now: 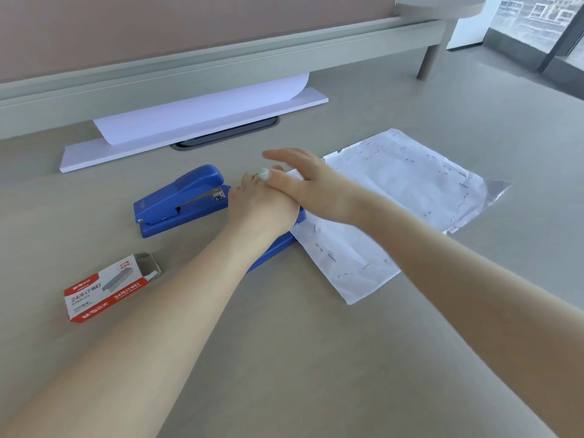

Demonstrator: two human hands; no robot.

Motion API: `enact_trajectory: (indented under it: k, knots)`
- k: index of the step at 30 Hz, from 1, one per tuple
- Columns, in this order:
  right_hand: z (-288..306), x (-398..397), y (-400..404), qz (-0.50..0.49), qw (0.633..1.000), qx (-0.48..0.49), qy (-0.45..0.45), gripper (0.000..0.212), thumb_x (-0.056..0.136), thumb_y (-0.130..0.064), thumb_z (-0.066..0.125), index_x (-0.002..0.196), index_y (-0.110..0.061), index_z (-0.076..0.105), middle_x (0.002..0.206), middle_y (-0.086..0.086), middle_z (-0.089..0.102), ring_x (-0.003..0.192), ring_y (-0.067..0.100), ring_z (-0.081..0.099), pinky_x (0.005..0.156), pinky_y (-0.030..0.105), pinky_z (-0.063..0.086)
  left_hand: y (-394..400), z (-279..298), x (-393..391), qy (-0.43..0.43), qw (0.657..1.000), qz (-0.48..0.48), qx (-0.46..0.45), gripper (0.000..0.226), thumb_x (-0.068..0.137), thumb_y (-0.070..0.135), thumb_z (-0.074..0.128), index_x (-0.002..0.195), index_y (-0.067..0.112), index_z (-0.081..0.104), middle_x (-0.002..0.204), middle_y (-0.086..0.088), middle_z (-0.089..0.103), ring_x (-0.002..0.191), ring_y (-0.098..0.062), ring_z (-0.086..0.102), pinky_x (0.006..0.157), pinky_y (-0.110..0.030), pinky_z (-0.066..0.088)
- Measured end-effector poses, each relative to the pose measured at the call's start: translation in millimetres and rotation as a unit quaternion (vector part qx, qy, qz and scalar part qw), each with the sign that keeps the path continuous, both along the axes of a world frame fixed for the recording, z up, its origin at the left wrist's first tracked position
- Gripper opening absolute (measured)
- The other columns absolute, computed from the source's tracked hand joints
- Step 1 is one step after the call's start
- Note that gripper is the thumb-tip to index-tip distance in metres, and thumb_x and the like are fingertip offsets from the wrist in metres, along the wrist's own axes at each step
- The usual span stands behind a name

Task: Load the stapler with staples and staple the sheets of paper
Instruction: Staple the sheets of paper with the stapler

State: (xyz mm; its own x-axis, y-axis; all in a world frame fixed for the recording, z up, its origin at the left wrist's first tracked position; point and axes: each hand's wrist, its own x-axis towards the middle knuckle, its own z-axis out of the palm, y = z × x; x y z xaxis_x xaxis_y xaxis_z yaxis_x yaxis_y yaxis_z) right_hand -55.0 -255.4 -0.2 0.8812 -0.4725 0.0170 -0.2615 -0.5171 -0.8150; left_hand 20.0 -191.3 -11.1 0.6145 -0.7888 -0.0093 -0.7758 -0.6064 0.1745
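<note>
Head view: the left hand (264, 205) presses palm-down on a long blue stapler (278, 245), right hand (303, 181) laid flat across it, fingers spread, gripping nothing; the stapled sheets (407, 197) enter the stapler from the right, staple box (107, 287) well left

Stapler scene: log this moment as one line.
left hand on stapler with right hand stacked on top | sheets on stapler base, many staples in | staple box open, left
</note>
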Motion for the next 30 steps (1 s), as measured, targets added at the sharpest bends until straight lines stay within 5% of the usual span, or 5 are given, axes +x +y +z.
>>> enact_trajectory:
  k: [3,14,21,30]
  knots:
    - [-11.1,12.3,-6.4,0.027,1.000,0.001,0.003,0.040,0.090,-0.049,0.041,0.130,-0.044,0.043,0.148,-0.014,0.033,0.140,0.011,0.018,0.116,0.050,0.005,0.2,1.6,0.1,-0.011,1.000,-0.006,0.009,0.029,0.092,0.014,0.034,0.119,0.010,0.043,0.123,-0.013,0.051,0.113,-0.032,0.047,0.086,-0.039,0.039]
    - [-21.5,7.0,-19.2,0.065,0.996,0.061,-0.004,0.029,0.082,-0.062,0.037,0.108,-0.060,0.050,0.113,-0.042,0.049,0.128,-0.007,0.037,0.116,0.049,0.007,-3.2,0.7,-2.7,-0.027,1.000,0.003,0.011,0.029,0.086,0.007,0.035,0.109,0.013,0.052,0.117,-0.011,0.054,0.108,-0.030,0.047,0.085,-0.036,0.034]
    - [-32.7,8.1,-20.3,0.055,0.995,0.076,-0.033,0.049,0.083,-0.060,0.040,0.130,-0.047,0.041,0.122,-0.032,0.046,0.132,-0.003,0.034,0.116,0.049,0.006,-3.2,-3.5,-2.6,-0.039,0.999,0.001,0.000,0.039,0.088,0.008,0.034,0.125,0.013,0.042,0.128,-0.009,0.049,0.117,-0.030,0.041,0.095,-0.039,0.032]
    - [-21.9,-2.0,-13.5,-0.036,0.998,0.031,-0.048,0.069,0.083,-0.055,0.052,0.142,-0.037,0.021,0.136,-0.017,0.045,0.118,-0.003,0.035,0.115,0.049,-0.010,0.3,-3.2,-2.0,-0.004,0.998,0.011,-0.055,0.030,0.088,0.012,0.037,0.117,0.013,0.041,0.115,-0.010,0.055,0.110,-0.030,0.045,0.080,-0.035,0.030]
